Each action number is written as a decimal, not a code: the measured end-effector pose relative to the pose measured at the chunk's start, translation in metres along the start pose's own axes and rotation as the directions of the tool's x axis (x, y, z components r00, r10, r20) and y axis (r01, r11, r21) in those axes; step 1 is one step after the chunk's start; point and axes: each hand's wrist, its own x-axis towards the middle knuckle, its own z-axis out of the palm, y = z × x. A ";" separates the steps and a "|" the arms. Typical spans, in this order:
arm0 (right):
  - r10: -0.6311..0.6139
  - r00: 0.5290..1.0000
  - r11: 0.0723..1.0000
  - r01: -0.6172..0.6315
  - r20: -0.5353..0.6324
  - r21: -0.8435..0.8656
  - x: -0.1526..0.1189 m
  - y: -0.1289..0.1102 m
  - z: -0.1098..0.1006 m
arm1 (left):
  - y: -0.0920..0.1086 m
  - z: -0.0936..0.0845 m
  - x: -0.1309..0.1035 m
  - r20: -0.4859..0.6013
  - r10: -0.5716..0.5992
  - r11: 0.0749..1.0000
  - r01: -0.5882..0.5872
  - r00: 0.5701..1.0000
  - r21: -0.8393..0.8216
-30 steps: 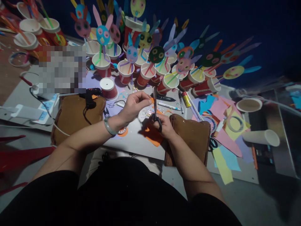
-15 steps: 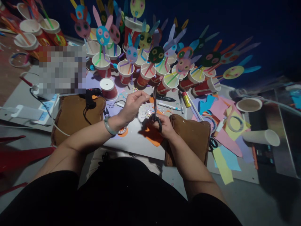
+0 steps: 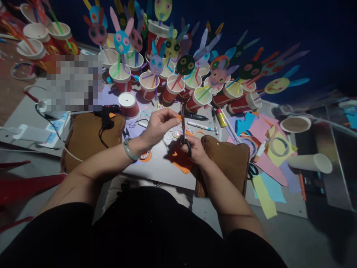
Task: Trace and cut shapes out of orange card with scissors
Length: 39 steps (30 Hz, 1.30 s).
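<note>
Between thumb and fingers, my left hand [image 3: 161, 126] pinches a small piece of orange paper [image 3: 179, 118]. A pair of scissors [image 3: 183, 128] with dark handles is gripped in my right hand [image 3: 195, 149], its blades pointing up and away from me, right beside the paper. Whether the blades touch the paper I cannot tell. Under my hands, tiny paper scraps [image 3: 178, 133] are scattered on the white table [image 3: 158, 167]. A larger orange sheet [image 3: 181, 162] lies below the scissors, partly in shadow.
Red cups with paper rabbit heads [image 3: 122, 41] on straws crowd the back. A lidded cup [image 3: 128, 105] stands at left of centre. Brown pads [image 3: 92, 134] flank my arms. Markers [image 3: 200, 126], a glue stick [image 3: 221, 117], coloured paper [image 3: 259, 126] and a tape roll [image 3: 279, 146] lie rightward.
The orange piece has turned slightly in my left fingers, and less of it shows beside the blades. My left hand has shifted a little; the right hand is nearly still.
</note>
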 end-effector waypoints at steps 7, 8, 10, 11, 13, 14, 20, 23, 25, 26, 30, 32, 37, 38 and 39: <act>0.010 1.000 1.000 -0.010 -0.001 -0.009 0.001 -0.002 0.000 | 0.002 0.000 0.000 -0.009 -0.002 1.000 0.002 1.000 -0.007; 0.013 1.000 1.000 -0.013 0.001 -0.011 0.001 -0.002 0.000 | 0.002 0.000 0.000 -0.012 -0.003 1.000 0.003 1.000 -0.006; 0.017 1.000 1.000 -0.017 0.006 -0.010 0.001 -0.003 0.000 | 0.002 0.000 0.000 -0.018 -0.002 1.000 0.002 1.000 -0.007; 0.019 1.000 1.000 -0.019 0.008 -0.008 0.001 -0.003 0.000 | 0.002 0.000 0.000 -0.019 -0.001 1.000 0.001 1.000 -0.009; 0.018 1.000 1.000 -0.018 0.008 -0.008 0.002 -0.002 0.000 | 0.002 0.000 0.000 -0.017 -0.001 1.000 0.001 1.000 -0.015; 0.017 1.000 1.000 -0.017 0.007 -0.007 0.001 -0.002 0.000 | 0.003 0.000 0.000 -0.015 -0.001 1.000 0.000 1.000 -0.017; 0.017 1.000 1.000 -0.017 0.006 -0.012 0.001 -0.003 0.000 | 0.002 -0.001 0.001 -0.024 -0.005 1.000 0.005 1.000 -0.004; 0.018 1.000 1.000 -0.018 0.008 -0.014 0.001 -0.002 -0.001 | 0.000 0.000 0.002 -0.044 -0.009 1.000 0.009 0.999 -0.007; 0.017 1.000 1.000 -0.017 0.008 -0.010 0.001 -0.001 -0.001 | 0.000 0.000 0.002 -0.066 -0.011 1.000 0.010 0.998 -0.014; 0.017 1.000 1.000 -0.017 0.007 -0.008 0.001 -0.001 -0.001 | 0.000 0.000 0.002 -0.070 -0.012 1.000 0.011 0.997 -0.017; 0.018 1.000 1.000 -0.018 0.005 -0.003 0.001 -0.002 0.000 | 0.002 0.000 0.001 -0.027 -0.012 1.000 0.012 1.000 -0.005; 0.011 1.000 1.000 -0.011 0.007 0.000 0.001 -0.002 0.000 | 0.002 0.000 0.001 -0.015 -0.011 1.000 0.011 1.000 -0.004; -0.009 1.000 1.000 0.009 0.017 0.007 0.001 -0.002 0.000 | 0.000 -0.001 0.001 -0.026 -0.017 1.000 0.016 1.000 -0.022; -0.008 1.000 1.000 0.008 0.019 0.009 0.001 -0.002 0.000 | 0.000 -0.001 0.001 -0.028 -0.020 1.000 0.019 0.999 -0.024; -0.006 1.000 1.000 0.006 0.021 0.010 0.001 -0.001 0.000 | -0.001 -0.002 0.000 -0.029 -0.021 0.999 0.020 0.999 -0.026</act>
